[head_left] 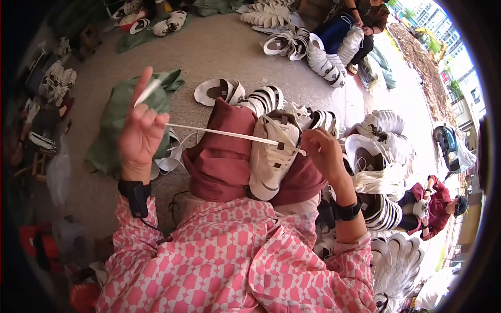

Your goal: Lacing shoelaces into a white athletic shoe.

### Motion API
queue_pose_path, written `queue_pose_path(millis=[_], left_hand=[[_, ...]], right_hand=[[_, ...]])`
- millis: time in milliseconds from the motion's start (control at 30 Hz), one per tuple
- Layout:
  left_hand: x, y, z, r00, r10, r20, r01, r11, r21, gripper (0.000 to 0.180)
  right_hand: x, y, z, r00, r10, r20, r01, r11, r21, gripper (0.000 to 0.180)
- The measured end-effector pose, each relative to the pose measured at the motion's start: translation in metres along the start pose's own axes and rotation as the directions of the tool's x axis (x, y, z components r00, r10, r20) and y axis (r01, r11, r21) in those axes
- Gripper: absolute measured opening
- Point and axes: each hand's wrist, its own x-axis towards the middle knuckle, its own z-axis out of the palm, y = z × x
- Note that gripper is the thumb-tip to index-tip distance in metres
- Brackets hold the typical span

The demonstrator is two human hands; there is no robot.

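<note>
A white sneaker (pixel 267 166) lies across my lap with its toe toward me, partly laced. From its eyelets a white shoelace (pixel 219 133) runs taut to the left. My left hand (pixel 143 134) is closed on that lace, its index finger pointing up. A blurred white strip (pixel 148 93) shows beside that finger; I cannot tell what it is. At the shoe's right side, my right hand (pixel 324 154) has its fingers curled together. A short lace end (pixel 299 152) sticks out close to them. What the right fingertips hold, if anything, is hidden.
White shoes (pixel 263 99) lie in rows beyond my knees, with more piles (pixel 383 138) at my right. A green sack (pixel 112 125) lies on the left. Two other people sit nearby, one at the far right (pixel 365 21) and one at the right edge (pixel 438 206).
</note>
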Motion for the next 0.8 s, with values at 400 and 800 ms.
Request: queue_pose_path(millis=[400, 800], left_hand=[[-0.005, 0.002, -0.059, 0.927, 0.074, -0.367, -0.146, 0.974, -0.171, 0.058], [0.019, -0.069, -0.02, 0.86, -0.331, -0.389, 0.511, 0.559, 0.653, 0.015]], right_hand=[[0.012, -0.025, 0.04, 0.977, 0.009, 0.214, -0.022, 0.998, 0.058, 0.017], [0.015, -0.025, 0.05, 0.996, 0.062, 0.064, -0.052, 0.988, -0.148, 0.015]])
